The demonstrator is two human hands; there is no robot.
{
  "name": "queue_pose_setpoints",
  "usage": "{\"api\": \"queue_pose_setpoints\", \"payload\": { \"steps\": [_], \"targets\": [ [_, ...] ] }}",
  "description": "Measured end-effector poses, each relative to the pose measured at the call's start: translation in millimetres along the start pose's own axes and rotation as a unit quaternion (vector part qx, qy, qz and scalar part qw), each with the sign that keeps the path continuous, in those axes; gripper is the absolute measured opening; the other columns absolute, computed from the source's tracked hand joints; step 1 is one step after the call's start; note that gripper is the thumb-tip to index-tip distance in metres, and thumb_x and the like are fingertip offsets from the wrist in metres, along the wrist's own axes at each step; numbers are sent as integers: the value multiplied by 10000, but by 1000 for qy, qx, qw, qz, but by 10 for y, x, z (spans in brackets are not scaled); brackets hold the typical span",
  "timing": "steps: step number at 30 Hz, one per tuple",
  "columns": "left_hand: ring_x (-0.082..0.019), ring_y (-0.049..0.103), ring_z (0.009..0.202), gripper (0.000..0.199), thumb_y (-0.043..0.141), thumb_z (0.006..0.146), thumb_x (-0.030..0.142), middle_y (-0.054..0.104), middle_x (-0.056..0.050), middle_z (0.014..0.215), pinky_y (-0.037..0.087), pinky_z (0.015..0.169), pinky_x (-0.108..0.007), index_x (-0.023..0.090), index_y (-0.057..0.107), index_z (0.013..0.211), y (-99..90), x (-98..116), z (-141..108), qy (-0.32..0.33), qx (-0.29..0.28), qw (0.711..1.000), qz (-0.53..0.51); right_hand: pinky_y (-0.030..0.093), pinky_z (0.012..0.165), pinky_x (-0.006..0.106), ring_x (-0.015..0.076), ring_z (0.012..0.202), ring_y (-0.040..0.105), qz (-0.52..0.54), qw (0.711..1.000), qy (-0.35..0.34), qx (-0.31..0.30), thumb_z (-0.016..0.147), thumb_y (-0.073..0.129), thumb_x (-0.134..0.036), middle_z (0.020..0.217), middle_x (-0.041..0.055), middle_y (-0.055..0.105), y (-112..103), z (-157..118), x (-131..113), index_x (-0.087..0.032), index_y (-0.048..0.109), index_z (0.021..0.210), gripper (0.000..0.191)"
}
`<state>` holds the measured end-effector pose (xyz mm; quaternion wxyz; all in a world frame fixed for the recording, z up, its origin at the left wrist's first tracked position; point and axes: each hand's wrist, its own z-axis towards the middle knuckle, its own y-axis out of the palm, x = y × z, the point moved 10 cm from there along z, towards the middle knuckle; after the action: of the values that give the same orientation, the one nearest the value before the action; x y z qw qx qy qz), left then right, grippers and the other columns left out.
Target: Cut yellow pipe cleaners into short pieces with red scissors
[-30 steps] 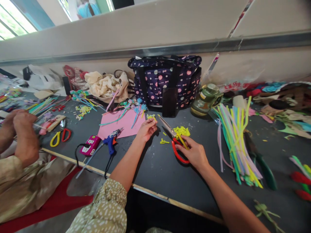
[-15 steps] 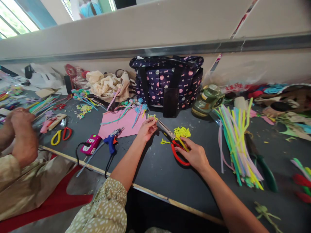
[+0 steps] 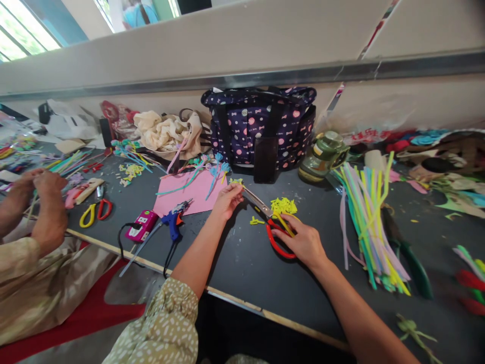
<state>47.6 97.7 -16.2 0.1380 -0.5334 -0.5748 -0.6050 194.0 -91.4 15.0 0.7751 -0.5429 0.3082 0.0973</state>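
My right hand (image 3: 305,241) is wrapped round the handles of scissors (image 3: 281,245), one red and one yellow. Their metal blades look closed and point up and left to my left hand (image 3: 229,201). The fingers of my left hand are pinched at the blade tips, on something small and yellowish that is too small to make out. Right of the blades lies a pile of cut yellow pieces (image 3: 284,206), with a few more yellow bits (image 3: 256,221) below it. A pink sheet (image 3: 182,189) lies left of my left hand.
A dark patterned bag (image 3: 261,121), a phone (image 3: 265,160) and a green jar (image 3: 322,155) stand behind. Coloured strips (image 3: 369,222) lie right. Left are a glue gun (image 3: 173,222), a pink box (image 3: 142,226), other scissors (image 3: 95,210) and another person's hands (image 3: 49,187).
The other person's hands at the left have lifted and moved slightly right, with a thin strip now showing near them. My hands and the scissors have barely moved.
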Motion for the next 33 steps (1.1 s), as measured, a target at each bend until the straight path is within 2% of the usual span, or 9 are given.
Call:
{"api": "queue_pose_setpoints", "payload": {
  "steps": [11, 15, 20, 27, 33],
  "targets": [
    [-33, 489, 493, 240, 784, 571, 127, 624, -2, 658, 424, 532, -186, 126, 635, 759, -45, -65, 26, -33, 5, 999, -31, 482, 608, 261, 148, 622, 639, 4, 1000, 11, 6, 746, 556, -584, 762, 12, 681, -21, 6, 27, -220, 622, 1123, 529],
    [-28, 481, 488, 225, 773, 586, 126, 622, -8, 660, 423, 531, -180, 123, 619, 750, -26, -73, 14, -41, 3, 998, -41, 494, 657, 281, 175, 716, 661, -2, 1000, 21, -19, 698, 609, -548, 838, 20, 686, 12, 1, 28, -226, 572, 1187, 586],
    [-38, 494, 503, 248, 771, 580, 108, 623, -16, 670, 430, 536, -183, 124, 601, 760, 1, -91, -1, -53, 1, 997, -55, 492, 662, 303, 196, 732, 661, 0, 999, 21, -50, 648, 630, -557, 862, 26, 674, 48, -17, -58, -227, 499, 1221, 674],
    [-42, 497, 513, 248, 771, 588, 123, 621, -19, 688, 427, 549, -196, 124, 601, 768, 31, -87, -17, -53, -15, 997, -53, 489, 670, 305, 191, 736, 658, -8, 998, 18, -53, 639, 634, -576, 864, 20, 671, 76, -21, -29, -228, 482, 1198, 675],
    [-39, 482, 499, 262, 790, 578, 164, 597, 6, 646, 417, 535, -195, 129, 610, 766, 86, -58, -32, -37, -38, 998, -25, 490, 688, 304, 194, 788, 662, -15, 999, -10, -47, 680, 626, -533, 967, 34, 680, 67, -14, -20, -242, 507, 1197, 606]
  ]
}}
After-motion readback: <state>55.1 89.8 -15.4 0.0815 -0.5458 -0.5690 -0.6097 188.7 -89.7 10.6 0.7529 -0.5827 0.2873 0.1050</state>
